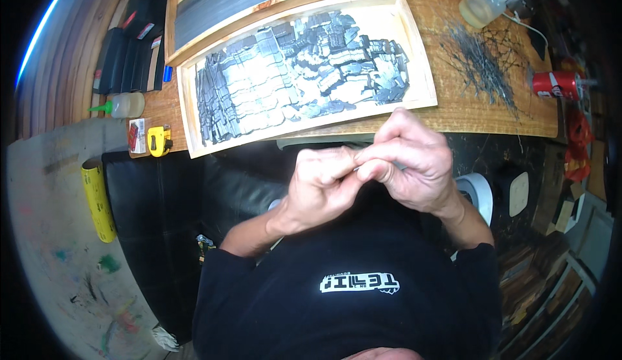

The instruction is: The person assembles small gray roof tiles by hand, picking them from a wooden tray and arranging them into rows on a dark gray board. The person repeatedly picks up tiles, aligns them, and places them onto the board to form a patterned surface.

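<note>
My left hand and my right hand meet in front of my chest, just off the table's near edge. Both are closed, with thumbs and fingertips pinched together. Whatever is between them is too small and covered to name. Beyond them lies a shallow wooden tray with a pale inside. Rows of dark grey, slate-like flakes cover much of it, with bright glare over the middle. Neither hand touches the tray.
Behind the tray sits a wooden frame with a grey panel. Thin dark strips are heaped on the table at right, near a squeeze bottle and red can. At left are a green-tipped bottle and yellow tape measure.
</note>
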A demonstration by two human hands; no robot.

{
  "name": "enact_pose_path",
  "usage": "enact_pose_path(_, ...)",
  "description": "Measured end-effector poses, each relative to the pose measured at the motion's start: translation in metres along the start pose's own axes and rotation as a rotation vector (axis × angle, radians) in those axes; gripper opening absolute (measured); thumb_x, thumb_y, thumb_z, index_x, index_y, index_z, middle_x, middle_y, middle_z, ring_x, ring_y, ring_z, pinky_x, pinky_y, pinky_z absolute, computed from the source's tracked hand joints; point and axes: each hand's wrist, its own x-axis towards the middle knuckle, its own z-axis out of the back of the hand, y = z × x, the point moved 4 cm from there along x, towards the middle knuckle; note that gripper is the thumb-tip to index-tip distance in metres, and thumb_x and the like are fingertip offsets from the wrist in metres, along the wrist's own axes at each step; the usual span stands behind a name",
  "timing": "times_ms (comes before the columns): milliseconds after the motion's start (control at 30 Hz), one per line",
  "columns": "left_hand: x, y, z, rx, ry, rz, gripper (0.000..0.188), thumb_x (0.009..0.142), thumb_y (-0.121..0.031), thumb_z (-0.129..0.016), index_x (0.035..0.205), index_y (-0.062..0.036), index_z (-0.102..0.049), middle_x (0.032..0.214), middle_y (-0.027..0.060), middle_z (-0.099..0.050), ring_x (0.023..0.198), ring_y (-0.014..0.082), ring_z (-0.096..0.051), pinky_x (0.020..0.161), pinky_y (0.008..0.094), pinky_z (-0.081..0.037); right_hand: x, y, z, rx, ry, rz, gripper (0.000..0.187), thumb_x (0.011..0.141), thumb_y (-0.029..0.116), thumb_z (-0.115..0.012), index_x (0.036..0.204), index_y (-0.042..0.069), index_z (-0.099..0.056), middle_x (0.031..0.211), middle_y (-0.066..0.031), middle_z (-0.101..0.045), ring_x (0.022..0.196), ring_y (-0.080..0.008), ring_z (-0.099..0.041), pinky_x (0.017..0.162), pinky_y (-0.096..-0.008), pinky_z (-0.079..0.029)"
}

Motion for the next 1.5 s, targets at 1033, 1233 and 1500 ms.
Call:
enact_pose_path(1033, -0.051, 0.05, -0.02, -0.168, 0.044, 0.269, 0.016, 0.092, -0.001, -0.075, 0.108, 0.0006, -0.079, 0.083, 0.0182, -0.076, 0.065, 0.0217, -0.075, 0.056, 0.0295, -0.052, -0.048, -0.043, -0.027, 0.215, 0.131, -0.46, 0.018, 0.081, 0.001, -0.089, 0.097, 0.004, -0.084, 0.084, -0.002, -0.066, 0.072, -0.0083, -0.063, 0.06, -0.024, -0.049)
enact_pose_path(1233, -0.054, 0.055, -0.021, -0.161, 0.054, 0.29, 0.012, 0.091, -0.001, -0.076, 0.103, 0.0004, -0.079, 0.078, 0.0174, -0.074, 0.059, 0.0211, -0.071, 0.053, 0.0308, -0.048, -0.05, -0.041, -0.032, 0.161, 0.098, -0.415, 0.017, 0.081, 0.003, -0.089, 0.096, 0.004, -0.083, 0.083, -0.0025, -0.064, 0.07, -0.0105, -0.059, 0.059, -0.027, -0.046)
enact_pose_path(1500, -0.039, 0.049, -0.024, -0.216, 0.084, 0.314, 0.015, 0.094, -0.002, -0.076, 0.108, 0.0014, -0.079, 0.085, 0.0154, -0.079, 0.071, 0.0164, -0.076, 0.063, 0.0273, -0.056, -0.05, -0.025, -0.019, -0.037, -0.279, -0.262, 0.006, 0.095, 0.005, -0.078, 0.096, -0.001, -0.078, 0.089, -0.0073, -0.067, 0.08, -0.0164, -0.065, 0.068, -0.0269, -0.05)
